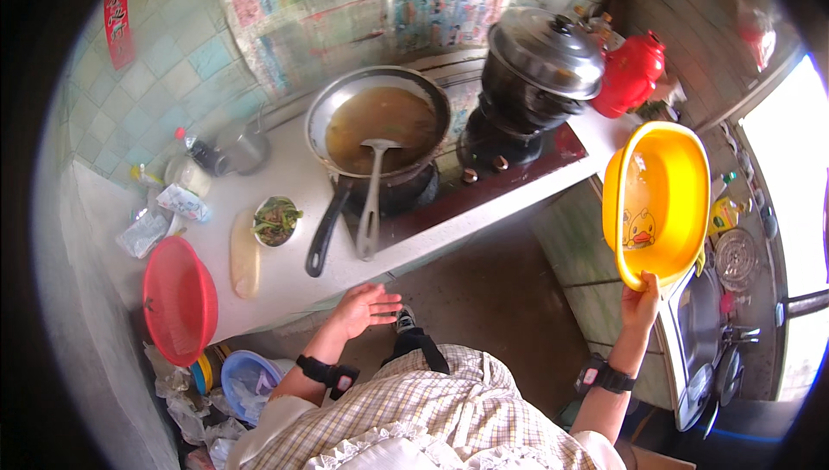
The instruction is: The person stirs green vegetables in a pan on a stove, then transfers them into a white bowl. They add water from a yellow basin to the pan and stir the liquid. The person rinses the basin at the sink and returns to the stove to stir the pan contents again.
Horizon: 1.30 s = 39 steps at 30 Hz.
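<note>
My right hand (640, 301) grips the near rim of a yellow plastic basin (670, 204) with a duck face on it, held up tilted at the right, near the sink. My left hand (366, 311) is empty, fingers apart, in front of the counter's edge. Beyond it a wok (313, 113) with brown liquid sits on the left burner, its black handle (327, 227) towards me. A metal spatula (370, 211) rests in the wok, its handle over the rim. Left of the wok stand a bowl of cooked greens (277, 220) and a long pale object (245, 256) that I cannot identify.
A lidded steel pot (547, 58) stands on the right burner, beside a red kettle or thermos (628, 75). A red plastic basket (180, 301) is at the counter's left end, above a blue bin (249, 379). A metal sink (699, 314) lies at the right, with utensils beside it.
</note>
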Each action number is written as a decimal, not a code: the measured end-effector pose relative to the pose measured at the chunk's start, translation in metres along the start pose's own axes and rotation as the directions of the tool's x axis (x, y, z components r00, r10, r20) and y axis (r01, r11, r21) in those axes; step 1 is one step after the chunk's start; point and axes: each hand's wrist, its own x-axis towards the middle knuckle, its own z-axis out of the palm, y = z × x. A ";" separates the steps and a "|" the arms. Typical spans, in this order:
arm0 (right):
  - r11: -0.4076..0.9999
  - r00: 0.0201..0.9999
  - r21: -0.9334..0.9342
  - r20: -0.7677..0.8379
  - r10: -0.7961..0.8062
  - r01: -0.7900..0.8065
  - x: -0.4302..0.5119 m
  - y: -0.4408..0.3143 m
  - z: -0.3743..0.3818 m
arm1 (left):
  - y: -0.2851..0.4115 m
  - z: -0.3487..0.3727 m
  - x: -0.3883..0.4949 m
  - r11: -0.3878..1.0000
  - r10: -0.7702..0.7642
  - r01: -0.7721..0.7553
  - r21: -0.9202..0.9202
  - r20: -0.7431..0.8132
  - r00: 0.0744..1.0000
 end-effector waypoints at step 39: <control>0.466 0.867 -0.856 -0.394 -0.305 -0.225 0.204 -0.421 -0.658 | -0.436 0.842 0.288 0.750 -0.459 0.071 0.658 0.440 0.772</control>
